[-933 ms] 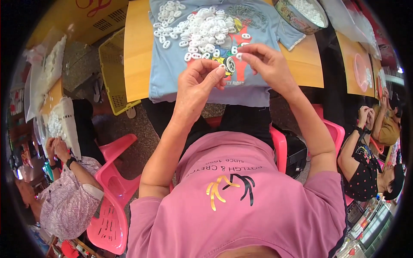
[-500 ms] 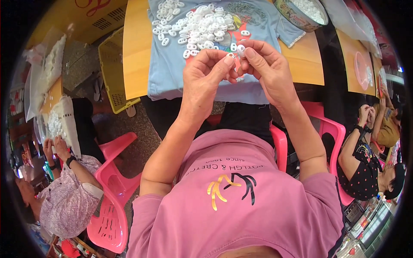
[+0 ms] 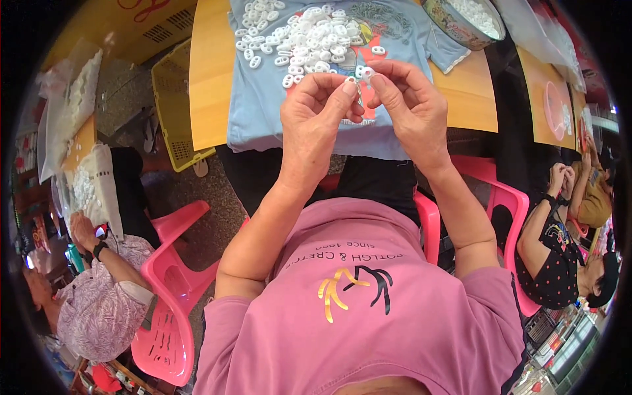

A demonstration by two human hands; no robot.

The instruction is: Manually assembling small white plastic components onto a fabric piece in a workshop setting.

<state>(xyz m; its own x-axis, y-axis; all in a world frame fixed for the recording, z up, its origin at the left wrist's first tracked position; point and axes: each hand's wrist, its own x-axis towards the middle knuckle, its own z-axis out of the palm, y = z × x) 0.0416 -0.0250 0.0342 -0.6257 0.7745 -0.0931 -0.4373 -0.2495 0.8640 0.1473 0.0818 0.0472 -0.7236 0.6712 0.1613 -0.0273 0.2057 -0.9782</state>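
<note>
Over the near part of a light blue shirt (image 3: pixel 253 118) spread on the table, my two hands are raised close together. Between thumb and fingers, my left hand (image 3: pixel 313 115) pinches a small white plastic piece (image 3: pixel 351 80), mostly covered by the fingertips. My right hand (image 3: pixel 413 105) is closed in a pinch on a white two-holed oval piece (image 3: pixel 368 76), whose holes face up. The two pieces are almost side by side with a narrow gap. Just beyond my fingers lies a heap of similar white two-holed pieces (image 3: pixel 319 39), with a stray piece (image 3: pixel 378 51) to its right.
A round patterned tin (image 3: pixel 454 26) of white pieces stands at the far right of the wooden table (image 3: pixel 209 92). On the floor to the left is a yellow crate (image 3: pixel 174 112). Pink chairs (image 3: pixel 174 283) flank me, with people working at both sides.
My right fingertips have drawn slightly away from the left ones, and the white piece in them has turned. At the left, the co-worker's hands have come closer together.
</note>
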